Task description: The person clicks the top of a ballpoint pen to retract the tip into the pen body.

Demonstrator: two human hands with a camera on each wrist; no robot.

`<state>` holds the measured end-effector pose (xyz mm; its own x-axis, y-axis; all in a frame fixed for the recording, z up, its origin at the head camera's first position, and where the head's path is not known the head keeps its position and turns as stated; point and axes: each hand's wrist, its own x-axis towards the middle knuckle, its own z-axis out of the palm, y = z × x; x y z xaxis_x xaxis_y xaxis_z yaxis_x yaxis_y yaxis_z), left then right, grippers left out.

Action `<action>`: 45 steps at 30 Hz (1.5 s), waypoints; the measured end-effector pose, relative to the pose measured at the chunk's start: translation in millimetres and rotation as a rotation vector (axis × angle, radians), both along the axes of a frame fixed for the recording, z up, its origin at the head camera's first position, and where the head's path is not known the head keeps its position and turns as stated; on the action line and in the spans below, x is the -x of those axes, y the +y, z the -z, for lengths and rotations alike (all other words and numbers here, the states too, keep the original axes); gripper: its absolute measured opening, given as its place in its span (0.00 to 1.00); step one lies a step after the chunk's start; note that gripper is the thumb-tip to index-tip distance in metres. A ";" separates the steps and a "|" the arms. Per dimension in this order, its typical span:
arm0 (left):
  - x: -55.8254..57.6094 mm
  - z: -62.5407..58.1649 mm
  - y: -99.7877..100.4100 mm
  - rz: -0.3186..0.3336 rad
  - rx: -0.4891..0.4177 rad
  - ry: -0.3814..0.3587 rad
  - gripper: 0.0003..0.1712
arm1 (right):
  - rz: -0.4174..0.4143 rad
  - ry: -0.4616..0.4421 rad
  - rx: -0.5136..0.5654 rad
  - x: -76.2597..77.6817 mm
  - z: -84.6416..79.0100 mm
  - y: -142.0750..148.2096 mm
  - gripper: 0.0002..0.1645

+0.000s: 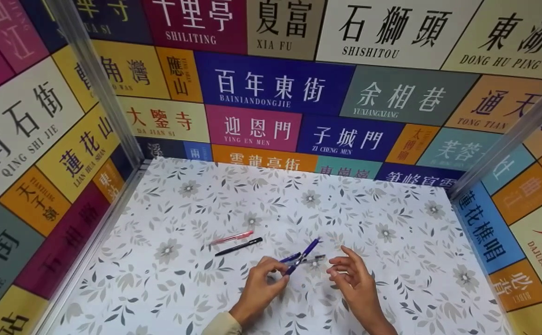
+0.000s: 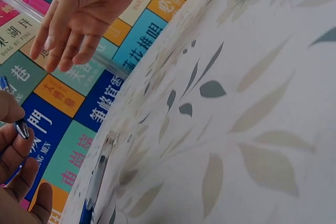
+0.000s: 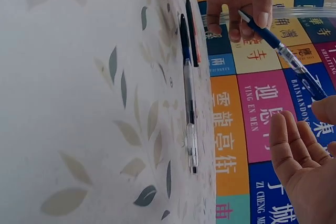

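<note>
In the head view my left hand (image 1: 260, 284) pinches a blue pen (image 1: 312, 245) near one end, between thumb and fingers. The pen slants up and to the right above the table. Facing it is my right hand (image 1: 358, 287), palm turned inward, fingers loosely spread and holding nothing. Its thumb overlaps the far end of the pen in the right wrist view. Below the hands a second pen, with a clear barrel and blue end (image 3: 190, 93), lies on the tabletop; the held pen crosses over it in the head view.
A black pen (image 1: 238, 247) and a pink pen (image 1: 232, 237) lie side by side, left of the hands. A white floral cover (image 1: 168, 288) spans the table. Panels with coloured place-name signs (image 1: 275, 83) enclose its back and sides, with metal posts (image 1: 499, 139) at the corners.
</note>
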<state>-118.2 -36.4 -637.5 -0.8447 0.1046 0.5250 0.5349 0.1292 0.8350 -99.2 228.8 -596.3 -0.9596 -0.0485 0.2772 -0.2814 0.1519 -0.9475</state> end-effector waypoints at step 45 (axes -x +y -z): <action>24.9 34.2 -81.0 -0.209 0.424 0.135 0.13 | 0.059 0.051 -0.074 -3.0 12.5 19.3 0.30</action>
<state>-143.0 -117.4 -671.7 -0.7975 0.1684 0.5793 0.5615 0.5585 0.6106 -96.2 248.2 -608.8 -0.9460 -0.0140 0.3239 -0.3177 0.2386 -0.9177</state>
